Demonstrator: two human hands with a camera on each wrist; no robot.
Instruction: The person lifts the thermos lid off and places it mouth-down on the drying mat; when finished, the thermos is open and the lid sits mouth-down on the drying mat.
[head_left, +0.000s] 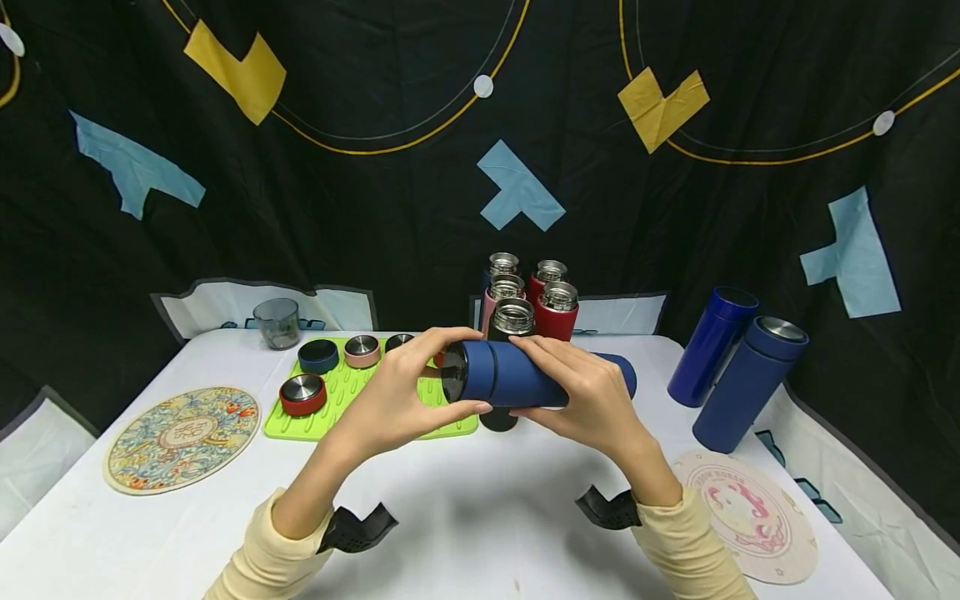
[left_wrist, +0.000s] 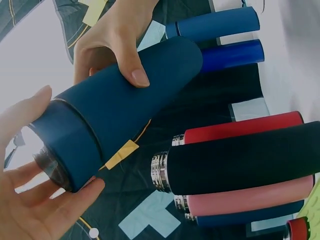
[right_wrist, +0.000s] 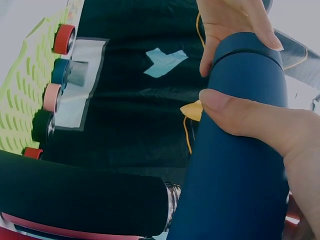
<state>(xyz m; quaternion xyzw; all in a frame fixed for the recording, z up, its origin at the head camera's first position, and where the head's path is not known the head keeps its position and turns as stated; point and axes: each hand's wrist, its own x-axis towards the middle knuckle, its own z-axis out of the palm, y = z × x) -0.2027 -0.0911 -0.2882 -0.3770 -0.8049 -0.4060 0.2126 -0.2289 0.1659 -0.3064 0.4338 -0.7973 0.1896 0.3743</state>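
Note:
A navy blue thermos bottle (head_left: 525,373) is held on its side above the table, its capped end to the left. My left hand (head_left: 397,396) pinches the cap (left_wrist: 65,140), thumb on one side and fingers on the other. The right hand (head_left: 588,392) grips the bottle's body, its thumb (right_wrist: 235,110) lying along the near side in the right wrist view. A seam between cap and body shows in both wrist views. Behind the bottle stand several lidless thermoses, among them a black one (left_wrist: 240,157), a pink one (left_wrist: 250,195) and a red one (head_left: 557,312).
On the left, a green mat (head_left: 288,427) bears several loose lids, one of them red (head_left: 303,394). Beyond it stands a grey glass cup (head_left: 277,323). Two blue bottles (head_left: 712,346) (head_left: 750,383) stand at the right. Round coasters lie left (head_left: 183,440) and right (head_left: 750,517).

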